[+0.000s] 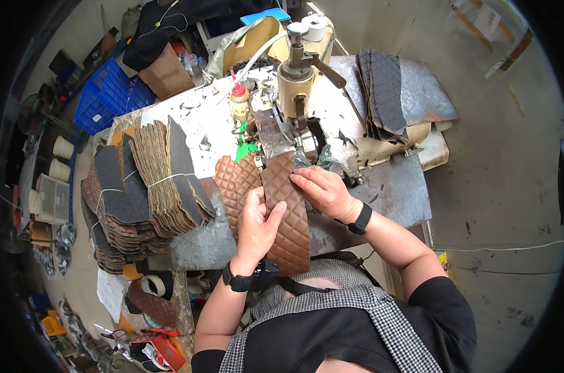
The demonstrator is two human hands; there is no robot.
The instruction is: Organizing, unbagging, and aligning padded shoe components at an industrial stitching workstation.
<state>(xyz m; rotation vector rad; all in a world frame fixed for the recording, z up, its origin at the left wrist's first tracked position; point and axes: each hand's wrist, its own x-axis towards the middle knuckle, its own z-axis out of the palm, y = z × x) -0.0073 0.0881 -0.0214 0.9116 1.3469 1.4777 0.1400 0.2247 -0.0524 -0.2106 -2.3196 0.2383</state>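
Observation:
A long brown quilted leather-like piece (285,230) reaches from the machine (295,90) down toward my lap. Its left edge is in my left hand (257,227), thumb lying on top and the other fingers partly hidden. Up by the machine's foot, my right hand (322,191) grips the piece's right edge, fingers bent and close together. Another brown quilted piece (233,183) lies on the table just left of the first. Where the piece meets the machine, the foot area is partly hidden.
Stacks of quilted pieces tied with white string (170,177) stand at the left. A dark quilted pile (381,93) lies on the machine's right side. A red-capped bottle (239,99) stands behind the work. Dark scraps litter the tabletop; a blue crate (102,99) sits far left.

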